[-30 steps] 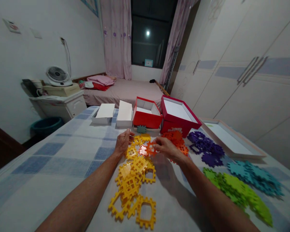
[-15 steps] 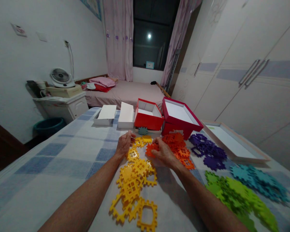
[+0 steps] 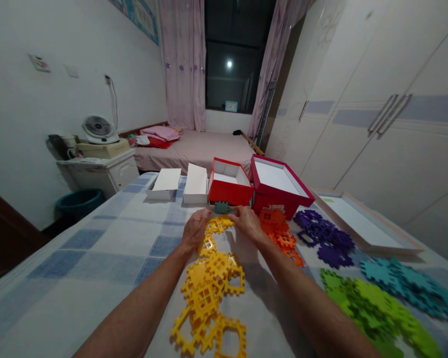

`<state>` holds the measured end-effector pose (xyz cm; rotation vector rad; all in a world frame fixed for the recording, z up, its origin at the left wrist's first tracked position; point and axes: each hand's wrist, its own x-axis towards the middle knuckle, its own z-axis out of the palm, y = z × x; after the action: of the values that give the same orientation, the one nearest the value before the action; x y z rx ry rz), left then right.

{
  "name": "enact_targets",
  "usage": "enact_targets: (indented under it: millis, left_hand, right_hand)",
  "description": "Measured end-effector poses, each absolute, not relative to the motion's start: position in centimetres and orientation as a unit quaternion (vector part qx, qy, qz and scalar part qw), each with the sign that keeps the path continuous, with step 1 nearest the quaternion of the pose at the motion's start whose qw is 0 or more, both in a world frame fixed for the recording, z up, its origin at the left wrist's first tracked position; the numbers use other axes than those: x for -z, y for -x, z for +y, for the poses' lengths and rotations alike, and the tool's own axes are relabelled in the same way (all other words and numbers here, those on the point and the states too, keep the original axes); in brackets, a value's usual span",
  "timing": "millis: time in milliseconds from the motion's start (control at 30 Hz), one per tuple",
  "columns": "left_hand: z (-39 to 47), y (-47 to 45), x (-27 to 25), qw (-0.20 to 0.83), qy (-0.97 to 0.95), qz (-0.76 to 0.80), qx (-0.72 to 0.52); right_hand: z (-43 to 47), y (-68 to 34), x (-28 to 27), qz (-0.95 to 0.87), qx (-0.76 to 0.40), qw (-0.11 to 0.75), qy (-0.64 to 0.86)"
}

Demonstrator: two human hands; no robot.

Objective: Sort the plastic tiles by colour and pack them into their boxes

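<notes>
In the head view, yellow toothed plastic building pieces (image 3: pixel 205 293) lie in a long overlapping pile down the middle of the cloth. My left hand (image 3: pixel 197 227) is at the left of the far yellow pieces (image 3: pixel 218 224), its fingers loosely stretched beside them. From the right, my right hand (image 3: pixel 247 221) reaches to the same pieces, thumb and fingers apart at their edge. A grey-green toothed piece (image 3: pixel 221 207) stands just beyond both hands. Orange pieces (image 3: pixel 278 228) lie right of my right hand, partly behind it. My fingertips are small and blurred.
Purple (image 3: pixel 323 236), teal (image 3: pixel 406 283) and lime green pieces (image 3: pixel 377 308) lie to the right. Along the far side stand white boxes (image 3: pixel 196 184), an orange-red box (image 3: pixel 230 190) and a crimson box (image 3: pixel 274 201). A shallow lid (image 3: pixel 369 223) rests at the right.
My right hand has left the orange piece and moved up to the far yellow pieces. My left hand stays at their left side. The view has tilted up slightly.
</notes>
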<state>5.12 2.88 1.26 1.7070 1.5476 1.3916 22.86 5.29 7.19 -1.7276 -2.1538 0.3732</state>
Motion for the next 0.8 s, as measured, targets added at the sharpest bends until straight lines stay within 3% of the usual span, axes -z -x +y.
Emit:
enact_targets:
  millis: [267,600,800]
  left_hand:
    - [1.7,-6.1,-2.4,0.256,-0.703,0.514,-0.42]
    - [1.4,-6.1,-2.5,0.324,-0.668,0.521,-0.421]
    - [1.7,-5.6,-2.2,0.3,-0.679,0.552,-0.38]
  right_hand:
    - [7.3,-20.0,-5.5,-0.722,-0.162,0.201,0.642]
    - [4.0,-23.3,-7.3,-0.732,-0.222,0.238,0.598]
    - [-4.2,-33.0,-11.3,-0.712,-0.225,0.349,0.566]
